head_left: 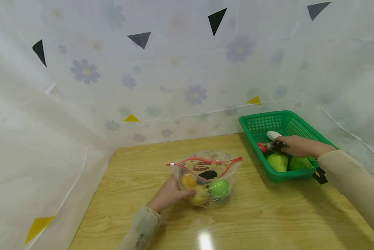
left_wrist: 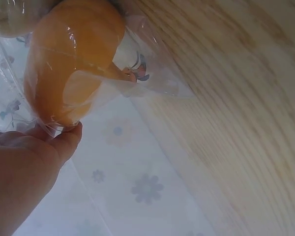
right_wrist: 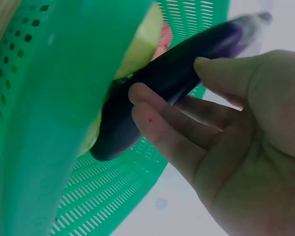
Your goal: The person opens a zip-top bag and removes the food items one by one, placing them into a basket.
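My left hand (head_left: 171, 194) grips the side of a clear zip bag (head_left: 230, 175) with a red closure, its mouth spread open. Through the plastic show a green round fruit (head_left: 218, 188), a dark fruit (head_left: 208, 175), a yellow fruit (head_left: 200, 196) and an orange one (left_wrist: 71, 54). Over at the green basket (head_left: 275, 177), my right hand (head_left: 294, 146) pinches an eggplant (right_wrist: 157, 73) between thumb and fingers. The eggplant lies slanted above other produce in the right wrist view; in the head view my hand covers much of it.
In the basket are a pear-like yellow-green fruit (head_left: 278, 162), a leafy green piece (head_left: 299, 163), a red piece (head_left: 262, 148) and a white one (head_left: 273, 135). The wooden table (head_left: 136, 166) meets a flower-patterned sheet (head_left: 174, 83) behind and at both sides.
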Tool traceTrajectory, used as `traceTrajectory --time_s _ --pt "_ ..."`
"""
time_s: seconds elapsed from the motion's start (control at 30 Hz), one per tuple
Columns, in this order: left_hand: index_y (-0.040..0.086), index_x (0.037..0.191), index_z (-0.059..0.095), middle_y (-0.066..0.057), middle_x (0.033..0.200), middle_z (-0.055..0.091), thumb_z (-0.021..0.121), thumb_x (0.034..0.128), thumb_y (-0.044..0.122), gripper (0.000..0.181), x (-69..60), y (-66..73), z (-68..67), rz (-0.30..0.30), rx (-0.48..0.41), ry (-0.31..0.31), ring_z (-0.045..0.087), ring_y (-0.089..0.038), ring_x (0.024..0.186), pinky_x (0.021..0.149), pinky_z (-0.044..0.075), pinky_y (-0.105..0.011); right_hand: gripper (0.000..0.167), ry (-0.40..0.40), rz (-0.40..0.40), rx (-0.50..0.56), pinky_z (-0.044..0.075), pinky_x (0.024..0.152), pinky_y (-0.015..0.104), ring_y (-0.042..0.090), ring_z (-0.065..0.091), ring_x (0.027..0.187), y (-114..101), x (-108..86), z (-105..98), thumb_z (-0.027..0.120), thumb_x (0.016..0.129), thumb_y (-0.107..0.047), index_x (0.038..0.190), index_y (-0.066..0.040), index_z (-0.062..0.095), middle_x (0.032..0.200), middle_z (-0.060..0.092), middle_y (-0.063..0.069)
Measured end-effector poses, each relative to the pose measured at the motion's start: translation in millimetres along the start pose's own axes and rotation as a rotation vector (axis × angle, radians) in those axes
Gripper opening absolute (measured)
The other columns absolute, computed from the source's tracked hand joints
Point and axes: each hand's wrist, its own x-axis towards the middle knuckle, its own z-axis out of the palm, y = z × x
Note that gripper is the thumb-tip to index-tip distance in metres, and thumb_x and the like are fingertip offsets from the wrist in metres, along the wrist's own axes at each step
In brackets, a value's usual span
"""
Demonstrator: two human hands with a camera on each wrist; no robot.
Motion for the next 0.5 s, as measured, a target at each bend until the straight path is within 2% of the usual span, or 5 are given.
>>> traceTrajectory --time_s 0.13,0.2,0.3,0.37,0.5 --pt "0.034 0.159 0.019 -0.009 0.157 0.04 0.083 0.0815 0.045 0.101 -1.1 -0.8 0.1 -0.005 -0.009 0.005 0.047 -0.027 0.138 0.106 0.045 -0.048 0.056 -0.065 0.02 -0.008 0.052 0.086 0.055 0.053 0.055 0.12 2.2 -1.3 4.1 0.057 0.102 -0.013 0.148 0.011 0.037 0.138 0.048 0.041" --pt "0.038 0.158 0.018 -0.008 0.157 0.04 0.083 0.0815 0.045 0.101 -1.4 -0.9 0.3 -0.003 -0.012 0.005 0.043 -0.027 0.141 0.108 0.043 -0.049 0.061 -0.092 0.032 0.002 0.049 0.092 0.06 0.057 0.048 0.126 3.7 -1.8 6.3 0.057 0.102 -0.015 0.15 0.013 0.031 0.144 0.039 0.043" --pt "0.036 0.158 0.019 -0.008 0.156 0.041 0.083 0.0816 0.045 0.1 -1.8 -0.7 0.3 0.003 -0.01 0.006 0.046 -0.026 0.138 0.107 0.044 -0.048 0.062 -0.078 0.016 0.013 0.046 0.096 0.063 0.058 0.044 0.129 4.6 -1.8 9.3 0.057 0.102 -0.015 0.15 0.014 0.03 0.148 0.035 0.043" --pt "0.031 0.158 0.021 -0.007 0.153 0.043 0.083 0.0819 0.044 0.099 -1.4 -0.6 0.2 0.004 -0.019 0.002 0.055 -0.025 0.129 0.102 0.048 -0.046 0.059 -0.041 -0.006 0.011 0.047 0.097 0.062 0.057 0.046 0.129 2.5 -1.6 9.7 0.057 0.102 -0.013 0.149 0.013 0.034 0.148 0.037 0.041" --pt "0.021 0.154 0.026 -0.007 0.15 0.044 0.083 0.0818 0.046 0.095 -0.4 -0.9 0.3 0.002 -0.017 0.005 0.059 -0.021 0.12 0.097 0.051 -0.041 0.049 0.037 -0.061 -0.006 0.054 0.082 0.047 0.041 0.064 0.111 -15.6 -1.0 5.5 0.058 0.1 -0.01 0.144 0.009 0.046 0.14 0.052 0.035"
